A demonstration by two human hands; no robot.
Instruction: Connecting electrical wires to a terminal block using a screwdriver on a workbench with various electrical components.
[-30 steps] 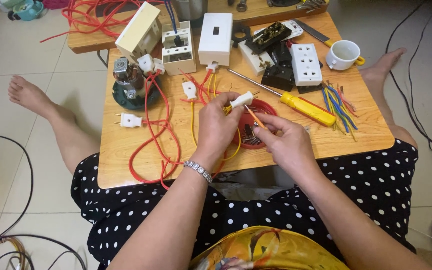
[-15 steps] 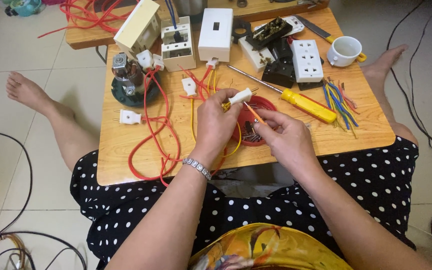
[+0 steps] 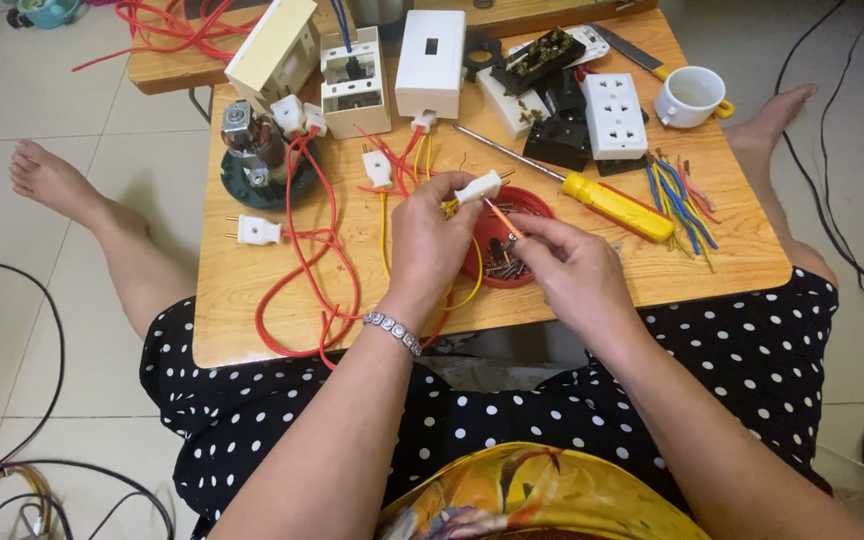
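While both hands stay over the counter [image 3: 252,330], left hand [image 3: 432,240] keeps gripping a white plug [image 3: 477,187]; right hand [image 3: 567,265] pinches a thin orange-handled screwdriver [image 3: 502,217] now at the plug, above the red screw dish [image 3: 532,205].

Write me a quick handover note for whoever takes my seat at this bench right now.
Left hand: holds a white plug with a yellow wire attached.
Right hand: fingers pinch a thin orange-tipped tool pointed at the plug.
Below them: red lid of small screws on the wooden board; yellow-handled screwdriver just right.
Done: plug in hand, on its wire.
Left: plug work unfinished; another white plug lies loose at the left.
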